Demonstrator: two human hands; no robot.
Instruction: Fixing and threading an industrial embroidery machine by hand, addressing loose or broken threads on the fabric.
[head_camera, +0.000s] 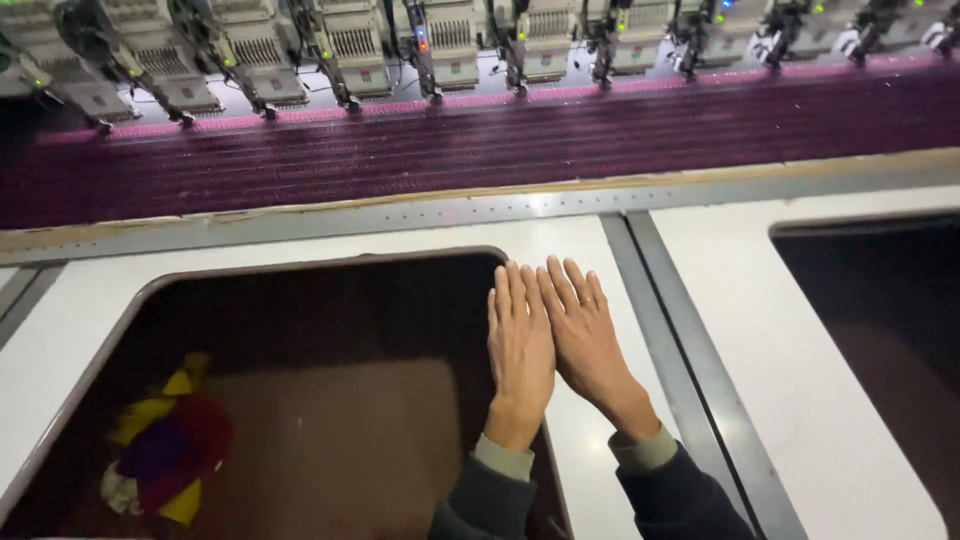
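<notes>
Both of my hands lie flat and empty, fingers straight and pressed together, side by side on the white tabletop (330, 250). Left hand (520, 345) rests at the rim of a dark rectangular opening (340, 330), its heel over the edge; right hand (585, 335) touches it, angled slightly across. Nothing is gripped or pinched. Down inside the opening, well to the left, sits a small heap of yellow, red and purple fabric scraps (165, 445), untouched. Beyond my fingertips, a metal rail (450, 212) crosses, then a long stretch of purple fabric (500, 140) under a row of embroidery machine heads (450, 45). No handling shows as under way.
</notes>
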